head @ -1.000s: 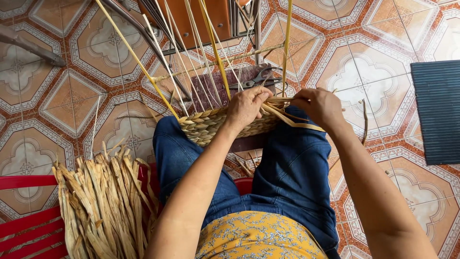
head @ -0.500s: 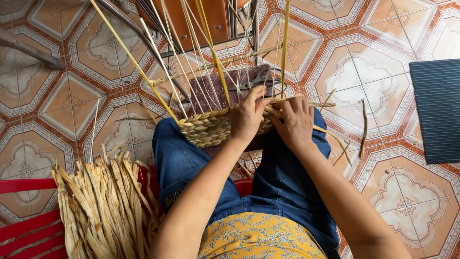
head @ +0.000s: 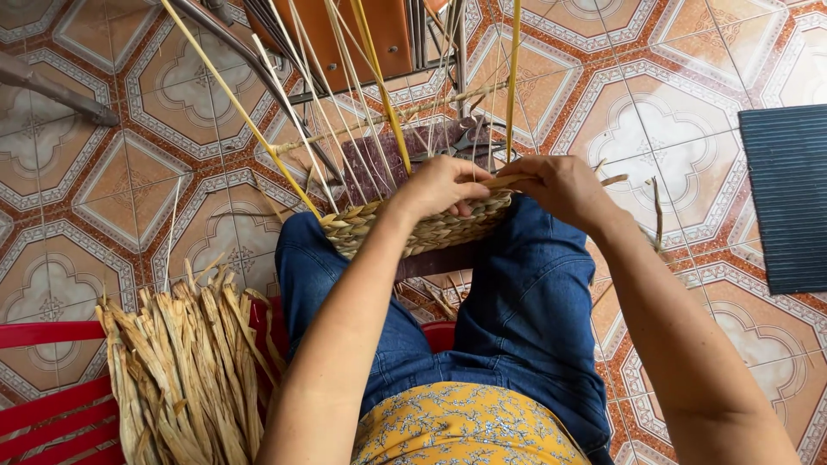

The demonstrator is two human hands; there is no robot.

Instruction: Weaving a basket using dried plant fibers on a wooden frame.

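A half-woven straw basket (head: 405, 231) rests on my knees, over blue jeans. Several long pale uprights (head: 345, 95) stick up from its rim. My left hand (head: 439, 185) grips the rim of the basket, fingers curled over the weave. My right hand (head: 560, 185) sits close beside it at the rim's right end, pinching a flat straw strand (head: 502, 182) that runs between the two hands.
A bundle of dried straw strips (head: 177, 366) lies on a red slatted seat (head: 43, 405) at my lower left. Patterned floor tiles (head: 646, 112) surround me. A dark ribbed mat (head: 788, 194) lies at right. A wooden, metal-legged piece of furniture (head: 345, 34) stands ahead.
My right hand has moved left along the rim toward my left hand, drawing the loose strand in against the weave. The left hand stays on the basket.
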